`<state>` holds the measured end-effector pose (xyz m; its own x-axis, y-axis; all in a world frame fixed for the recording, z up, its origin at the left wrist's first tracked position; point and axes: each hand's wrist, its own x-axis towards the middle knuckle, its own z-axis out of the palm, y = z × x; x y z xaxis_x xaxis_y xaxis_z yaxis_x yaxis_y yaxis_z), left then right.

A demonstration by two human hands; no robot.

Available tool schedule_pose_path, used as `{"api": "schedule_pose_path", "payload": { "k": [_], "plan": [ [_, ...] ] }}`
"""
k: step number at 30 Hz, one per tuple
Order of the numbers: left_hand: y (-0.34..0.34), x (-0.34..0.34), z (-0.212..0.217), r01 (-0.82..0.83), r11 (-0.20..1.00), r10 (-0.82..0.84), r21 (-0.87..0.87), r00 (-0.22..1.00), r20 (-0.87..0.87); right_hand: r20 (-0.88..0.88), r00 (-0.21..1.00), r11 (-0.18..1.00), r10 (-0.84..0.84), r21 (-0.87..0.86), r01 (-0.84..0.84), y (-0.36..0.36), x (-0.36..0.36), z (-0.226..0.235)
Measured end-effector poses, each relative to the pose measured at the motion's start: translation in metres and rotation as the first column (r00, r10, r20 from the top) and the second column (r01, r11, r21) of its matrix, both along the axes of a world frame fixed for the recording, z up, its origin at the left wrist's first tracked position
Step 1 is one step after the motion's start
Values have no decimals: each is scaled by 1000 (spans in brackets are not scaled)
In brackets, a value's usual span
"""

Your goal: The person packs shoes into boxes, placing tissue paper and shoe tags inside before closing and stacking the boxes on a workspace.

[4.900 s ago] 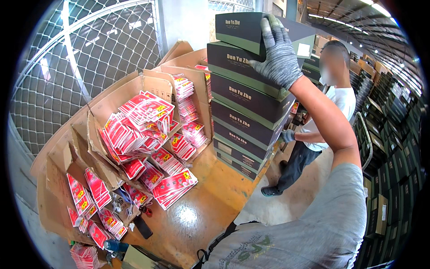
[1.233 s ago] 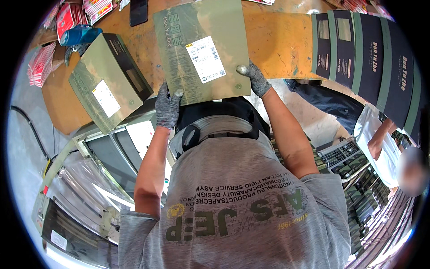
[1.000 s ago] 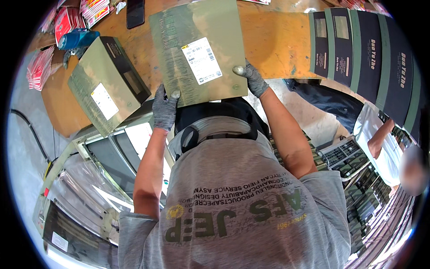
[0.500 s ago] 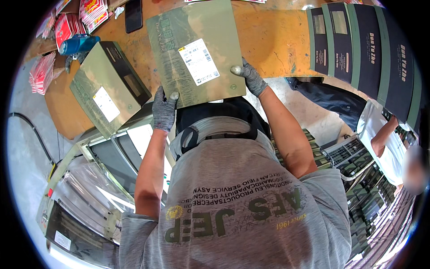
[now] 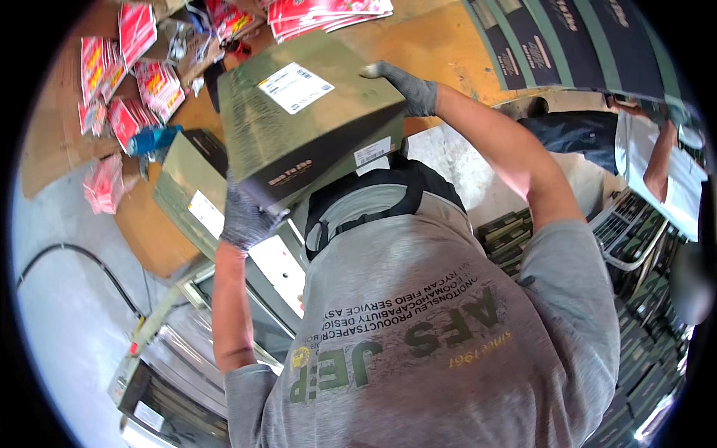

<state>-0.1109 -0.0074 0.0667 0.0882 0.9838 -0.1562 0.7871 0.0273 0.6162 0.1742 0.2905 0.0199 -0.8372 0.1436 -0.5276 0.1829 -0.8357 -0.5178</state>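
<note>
A shoebox-like green carton (image 5: 336,82), its top printed with a landscape and bearing a white label, is held between my two gloved hands, tilted so its dark near side faces me. My left hand (image 5: 249,219), in a grey glove, supports its lower left corner; some fingers are hidden under it. At the far right edge, my right hand (image 5: 409,86), gloved too, presses with the thumb on top and the other fingers down the side. Just left of the held carton, a second green carton (image 5: 183,179) with a white label stands partly behind it.
Red and white packets (image 5: 157,86) and a blue bottle (image 5: 153,140) lie on the orange table (image 5: 134,231) at left. A row of dark green cartons (image 5: 556,45) stands at far right. Another person (image 5: 635,149) works at right beside a metal cart (image 5: 624,224). Machine frame (image 5: 164,336) at lower left.
The carton has been tipped, its dark near side now showing. My left hand has moved down to its lower corner; my right hand has gone up along the right edge. The view has turned.
</note>
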Motion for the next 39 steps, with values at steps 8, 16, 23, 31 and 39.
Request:
{"api": "schedule_pose_path", "payload": {
  "k": [8,16,23,31,39],
  "plan": [
    [44,-71,66,179,984,-177,-9,958,-224,82,970,971,227,-97,-219,26,-23,16],
    [51,-72,85,184,980,-196,-71,955,-223,92,959,963,268,9,-270,27,-8,27],
    [54,-64,87,174,979,-194,-106,955,-226,68,960,961,271,29,-274,37,-1,20],
    [55,-53,88,156,979,-182,-132,957,-225,48,958,957,284,44,-286,50,1,12],
    [49,-38,87,131,984,-158,-123,959,-235,35,956,955,292,41,-294,54,-2,2]
  ]
}}
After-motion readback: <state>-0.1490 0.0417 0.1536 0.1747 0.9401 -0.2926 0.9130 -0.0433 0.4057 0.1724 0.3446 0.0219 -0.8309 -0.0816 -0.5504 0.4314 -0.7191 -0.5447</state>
